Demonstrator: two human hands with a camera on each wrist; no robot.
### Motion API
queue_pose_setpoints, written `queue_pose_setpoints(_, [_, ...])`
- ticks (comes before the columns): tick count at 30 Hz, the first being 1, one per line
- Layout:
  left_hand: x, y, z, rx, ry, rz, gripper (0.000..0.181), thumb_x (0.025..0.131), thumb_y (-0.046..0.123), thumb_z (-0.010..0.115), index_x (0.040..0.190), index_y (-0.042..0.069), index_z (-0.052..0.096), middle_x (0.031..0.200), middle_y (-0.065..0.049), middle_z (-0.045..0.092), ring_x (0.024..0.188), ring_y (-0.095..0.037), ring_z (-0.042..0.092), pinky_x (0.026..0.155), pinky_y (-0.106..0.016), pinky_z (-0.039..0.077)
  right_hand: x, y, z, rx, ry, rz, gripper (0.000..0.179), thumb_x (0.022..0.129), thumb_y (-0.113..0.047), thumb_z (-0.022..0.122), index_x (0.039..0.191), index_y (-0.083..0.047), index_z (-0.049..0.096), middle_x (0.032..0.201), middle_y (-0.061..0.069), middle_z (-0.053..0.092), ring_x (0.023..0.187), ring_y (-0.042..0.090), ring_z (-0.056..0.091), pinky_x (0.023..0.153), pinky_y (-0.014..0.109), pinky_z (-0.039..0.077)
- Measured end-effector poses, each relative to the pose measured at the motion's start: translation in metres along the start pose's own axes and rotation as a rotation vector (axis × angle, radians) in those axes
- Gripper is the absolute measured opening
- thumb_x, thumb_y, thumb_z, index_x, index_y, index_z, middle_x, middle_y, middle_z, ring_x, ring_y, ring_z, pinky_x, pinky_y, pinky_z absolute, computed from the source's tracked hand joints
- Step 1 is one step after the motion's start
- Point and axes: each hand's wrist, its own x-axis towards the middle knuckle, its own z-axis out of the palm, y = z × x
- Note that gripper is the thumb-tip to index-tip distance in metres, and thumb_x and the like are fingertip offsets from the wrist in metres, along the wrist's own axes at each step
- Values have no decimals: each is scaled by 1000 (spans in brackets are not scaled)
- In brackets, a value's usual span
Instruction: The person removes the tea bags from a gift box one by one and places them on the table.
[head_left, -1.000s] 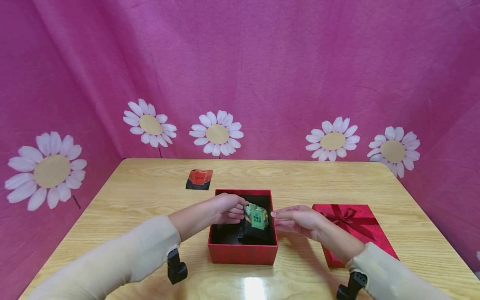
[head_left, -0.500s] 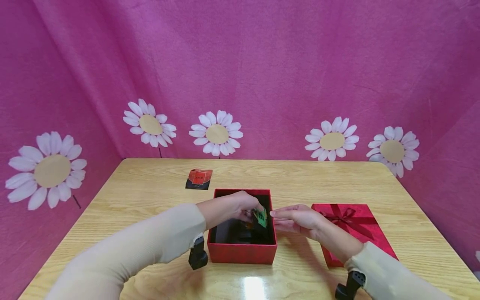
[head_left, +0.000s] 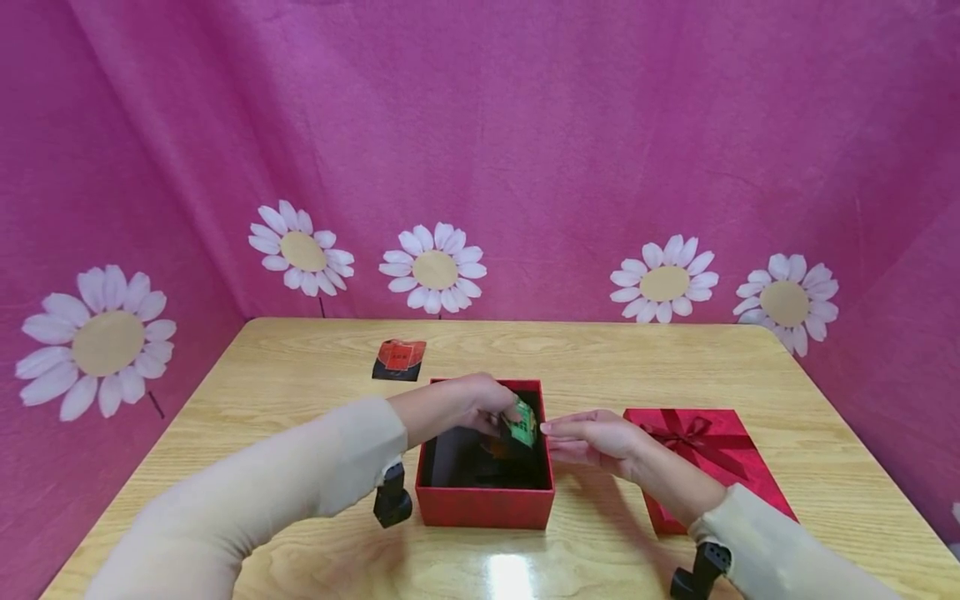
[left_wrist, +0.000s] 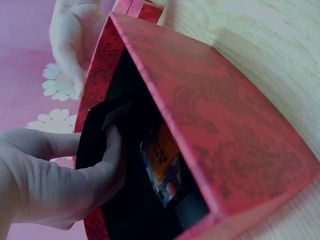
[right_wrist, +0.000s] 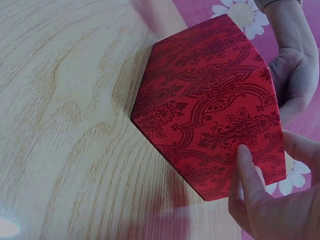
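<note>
My left hand (head_left: 483, 402) reaches into an open red gift box (head_left: 483, 508) with a black inside. Its thumb and fingers pinch a black packet with a green label (head_left: 522, 427), tilted near the right wall. The left wrist view shows the dark side of this packet (left_wrist: 92, 132). Deeper in the box lies another packet with an orange label (left_wrist: 164, 152). My right hand (head_left: 596, 437) rests against the box's right side, its fairly straight fingers on the patterned outer wall (right_wrist: 210, 110) and its thumb at the rim.
The red lid with a dark ribbon bow (head_left: 720, 450) lies on the wooden table (head_left: 570, 350) to the right, partly behind my right forearm. A red and black packet (head_left: 399, 360) lies behind the box to the left. A pink curtain with daisies (head_left: 525, 167) surrounds the table.
My left hand has moved right and deeper into the box, gripping the green-labelled packet and tilting it near the right wall. My right hand stays in place at the box's side.
</note>
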Motion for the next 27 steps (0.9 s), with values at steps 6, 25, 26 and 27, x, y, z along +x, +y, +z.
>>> queue_pose_setpoints(6, [-5, -3, -11, -9, 7, -5, 36, 89, -1, 62, 121, -9, 51, 106, -15, 54, 93, -22, 60, 95, -38, 55, 1, 2, -2, 23, -16, -3, 54, 93, -18, 61, 133, 14, 44, 100, 4, 74, 89, 12, 72, 90, 31, 55])
queue_pose_setpoints(25, [-36, -16, -65, -98, 70, 104, 37, 90, 12, 65, 123, -2, 57, 109, -12, 66, 84, -15, 65, 86, -32, 58, 3, 3, -2, 14, -15, -18, 56, 91, -18, 65, 131, 15, 45, 108, 11, 73, 90, 12, 72, 86, 29, 58])
queue_pose_setpoints(26, [-37, -16, -70, -111, 80, 112, 38, 90, 12, 65, 125, -2, 56, 110, -13, 66, 85, -14, 64, 86, -31, 59, 3, 3, -2, 15, -16, -19, 56, 91, -17, 65, 131, 16, 45, 108, 11, 73, 90, 12, 72, 86, 29, 58])
queue_pose_setpoints(27, [-38, -17, -75, -120, 85, 120, 40, 91, 12, 64, 127, -2, 54, 111, -13, 66, 84, -14, 64, 86, -31, 59, 4, 3, -2, 18, -16, -19, 55, 91, -17, 65, 131, 16, 45, 108, 11, 73, 89, 12, 72, 85, 29, 58])
